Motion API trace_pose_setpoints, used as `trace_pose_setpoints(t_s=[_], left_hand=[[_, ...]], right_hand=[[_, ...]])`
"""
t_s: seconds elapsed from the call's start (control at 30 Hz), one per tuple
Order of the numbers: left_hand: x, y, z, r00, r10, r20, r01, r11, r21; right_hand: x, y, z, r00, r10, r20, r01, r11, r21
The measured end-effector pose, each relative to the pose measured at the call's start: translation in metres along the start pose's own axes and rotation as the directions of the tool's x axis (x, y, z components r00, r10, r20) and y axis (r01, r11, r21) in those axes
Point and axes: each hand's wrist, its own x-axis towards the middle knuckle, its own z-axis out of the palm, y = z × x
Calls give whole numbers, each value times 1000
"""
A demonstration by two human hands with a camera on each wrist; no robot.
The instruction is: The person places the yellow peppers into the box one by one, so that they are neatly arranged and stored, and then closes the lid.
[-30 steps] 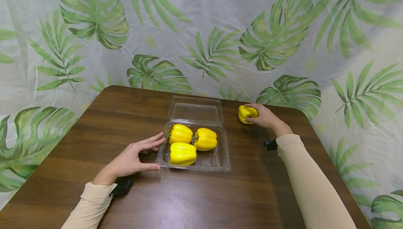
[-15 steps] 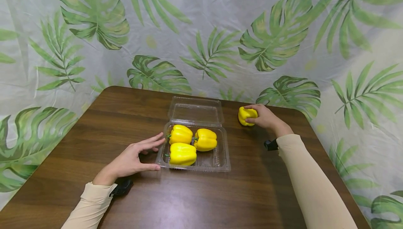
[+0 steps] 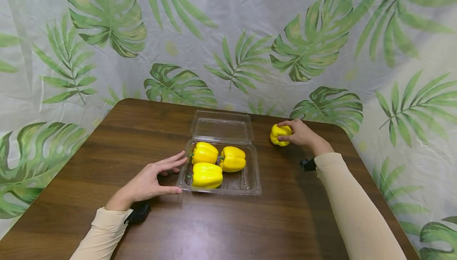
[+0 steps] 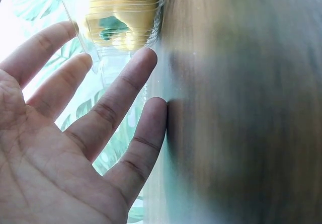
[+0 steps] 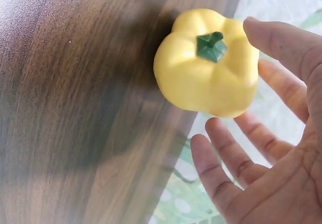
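My right fingers (image 5: 282, 85) pinched the last blocky yellow pepper (image 5: 201, 75) outside the open, rectangular clear-plastic box (image 3: 237, 181), which my straight left fingers (image 4: 113, 105) touched; three others (image 3: 207, 175) lay inside.

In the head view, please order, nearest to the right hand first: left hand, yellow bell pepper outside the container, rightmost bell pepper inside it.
1. Outside yellow bell pepper: held by the right hand.
2. Rightmost bell pepper: in the clear container, right side.
3. Left hand: at the container's left side.
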Motion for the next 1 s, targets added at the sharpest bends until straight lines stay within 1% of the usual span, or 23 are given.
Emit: trace_pose_setpoints(t_s=[0.37, 0.57, 0.63, 0.8, 0.87, 1.0], left_hand=[[0, 3, -1, 1000, 2, 2, -2, 1000, -5], [0, 3, -1, 1000, -3, 4, 3, 1000, -9], [0, 3, -1, 1000, -2, 4, 2, 1000, -10], [0, 3, -1, 1000, 1, 2, -1, 1000, -8], [0, 2, -1, 1000, 0, 2, 0, 1000, -7], [0, 2, -1, 1000, -2, 5, 2, 1000, -5]], right_hand=[[-4, -1, -4, 1000, 3, 18, -3, 1000, -10], [-5, -1, -8, 999, -14, 51, 14, 1000, 2], [-6, 0, -9, 998, -10, 66, 9, 1000, 7], [-8, 5, -13, 995, 33, 90, -32, 999, -9], [-9, 7, -14, 995, 36, 91, -37, 999, 7], [-11, 10, -13, 995, 30, 98, -37, 997, 70]])
